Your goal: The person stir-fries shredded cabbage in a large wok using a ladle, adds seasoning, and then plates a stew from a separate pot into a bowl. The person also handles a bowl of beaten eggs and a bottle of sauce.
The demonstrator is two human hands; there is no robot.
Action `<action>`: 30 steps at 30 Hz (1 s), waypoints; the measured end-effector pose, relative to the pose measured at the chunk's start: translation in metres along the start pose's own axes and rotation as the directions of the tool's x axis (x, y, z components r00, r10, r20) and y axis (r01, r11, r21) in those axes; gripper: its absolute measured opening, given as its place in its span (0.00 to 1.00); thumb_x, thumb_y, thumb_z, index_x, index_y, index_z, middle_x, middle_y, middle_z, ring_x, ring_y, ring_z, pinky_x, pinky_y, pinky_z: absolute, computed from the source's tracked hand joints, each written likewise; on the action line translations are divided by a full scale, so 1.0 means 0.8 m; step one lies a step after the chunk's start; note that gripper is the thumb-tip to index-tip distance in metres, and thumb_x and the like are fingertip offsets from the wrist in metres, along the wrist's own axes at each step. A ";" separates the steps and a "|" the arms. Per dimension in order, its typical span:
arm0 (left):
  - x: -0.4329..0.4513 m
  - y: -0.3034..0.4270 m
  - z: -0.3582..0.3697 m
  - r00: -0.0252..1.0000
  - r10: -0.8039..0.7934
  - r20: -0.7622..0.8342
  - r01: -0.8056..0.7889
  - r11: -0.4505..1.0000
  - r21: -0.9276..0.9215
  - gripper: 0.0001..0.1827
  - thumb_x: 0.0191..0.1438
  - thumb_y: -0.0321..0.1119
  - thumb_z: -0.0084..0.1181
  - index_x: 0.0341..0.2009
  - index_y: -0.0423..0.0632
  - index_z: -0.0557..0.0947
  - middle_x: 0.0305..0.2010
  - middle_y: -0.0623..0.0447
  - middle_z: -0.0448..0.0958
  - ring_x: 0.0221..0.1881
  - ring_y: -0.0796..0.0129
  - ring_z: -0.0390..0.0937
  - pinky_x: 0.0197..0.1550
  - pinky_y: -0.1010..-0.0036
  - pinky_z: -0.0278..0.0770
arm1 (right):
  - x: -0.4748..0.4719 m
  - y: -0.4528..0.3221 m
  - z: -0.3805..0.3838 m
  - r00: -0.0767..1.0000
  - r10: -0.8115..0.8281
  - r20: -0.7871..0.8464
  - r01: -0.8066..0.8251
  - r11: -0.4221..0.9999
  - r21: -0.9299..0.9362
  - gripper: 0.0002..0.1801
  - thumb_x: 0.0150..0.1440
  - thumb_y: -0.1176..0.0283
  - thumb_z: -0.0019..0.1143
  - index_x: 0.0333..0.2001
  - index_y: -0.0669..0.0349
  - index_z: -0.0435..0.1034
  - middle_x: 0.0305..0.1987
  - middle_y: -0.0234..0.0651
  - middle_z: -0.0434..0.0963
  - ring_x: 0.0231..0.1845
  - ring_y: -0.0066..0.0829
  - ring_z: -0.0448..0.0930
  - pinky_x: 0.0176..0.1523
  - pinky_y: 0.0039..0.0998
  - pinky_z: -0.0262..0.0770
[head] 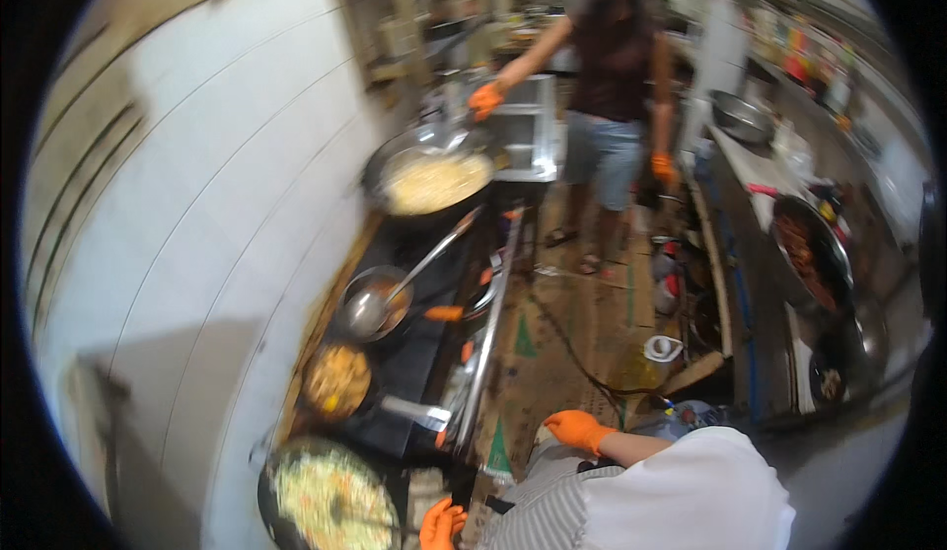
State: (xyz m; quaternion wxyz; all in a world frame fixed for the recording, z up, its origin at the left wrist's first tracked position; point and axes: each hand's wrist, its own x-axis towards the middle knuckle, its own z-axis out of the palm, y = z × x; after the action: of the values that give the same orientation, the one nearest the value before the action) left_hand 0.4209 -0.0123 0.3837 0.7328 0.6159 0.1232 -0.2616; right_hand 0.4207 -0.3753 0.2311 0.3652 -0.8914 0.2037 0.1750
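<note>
My left hand (442, 524), in an orange glove, is at the bottom edge, closed around the thin handle of a cooking utensil. The utensil's head rests in a wok of pale fried food with green and orange bits (333, 502), which looks like fried rice. My right hand (577, 431), also gloved in orange, is bent in front of my striped apron (540, 513); its fingertips are partly hidden, and whether it holds anything is unclear. Beyond the wok stand a pan of yellow-orange food (338, 381) and a pot with a metal ladle (366, 313) across it.
A co-worker with orange gloves stands ahead, one hand above a large wok of yellowish food (436, 184). A metal rail (488, 343) edges the stove. Flattened cardboard (562, 328) covers the floor, crossed by a dark cable. On the right counter is a pan of reddish food (806, 254).
</note>
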 end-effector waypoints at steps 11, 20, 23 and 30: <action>0.262 0.070 0.238 0.705 0.215 0.676 -0.658 0.553 0.511 0.20 0.66 0.39 0.54 0.57 0.40 0.80 0.46 0.48 0.81 0.47 0.67 0.77 0.52 0.73 0.75 | 0.041 0.143 -0.143 0.938 0.250 -0.241 -0.188 0.949 0.253 0.23 0.63 0.57 0.47 0.55 0.53 0.79 0.56 0.42 0.82 0.58 0.46 0.80 0.62 0.41 0.74; 0.376 0.100 0.465 0.502 -0.222 0.836 -0.639 0.557 0.531 0.19 0.65 0.36 0.54 0.58 0.43 0.80 0.56 0.44 0.80 0.60 0.58 0.76 0.62 0.68 0.71 | -0.065 0.222 -0.121 0.618 0.709 -0.340 -0.495 0.687 0.532 0.21 0.64 0.53 0.49 0.51 0.53 0.80 0.48 0.41 0.85 0.49 0.43 0.84 0.54 0.39 0.78; 0.416 0.077 0.537 0.465 -0.299 0.833 -0.617 0.565 0.547 0.16 0.64 0.33 0.57 0.54 0.42 0.82 0.48 0.45 0.83 0.50 0.62 0.80 0.54 0.69 0.76 | -0.090 0.213 -0.099 0.527 0.829 -0.188 -0.564 0.506 0.653 0.22 0.64 0.52 0.48 0.49 0.54 0.80 0.44 0.39 0.86 0.45 0.39 0.85 0.51 0.37 0.78; 0.488 0.048 0.664 0.354 -0.362 0.862 -0.586 0.633 0.506 0.16 0.62 0.37 0.59 0.52 0.45 0.85 0.47 0.47 0.86 0.49 0.65 0.83 0.53 0.70 0.77 | -0.071 0.205 -0.107 0.336 0.935 -0.116 -0.497 0.280 0.821 0.21 0.62 0.54 0.47 0.47 0.54 0.80 0.43 0.41 0.85 0.47 0.45 0.84 0.53 0.42 0.77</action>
State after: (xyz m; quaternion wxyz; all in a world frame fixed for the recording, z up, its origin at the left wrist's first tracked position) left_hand 0.6912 -0.6128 0.3316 0.3487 0.6067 -0.4844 -0.5251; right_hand 0.3054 -0.5307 0.2199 0.4352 -0.4839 0.7580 -0.0421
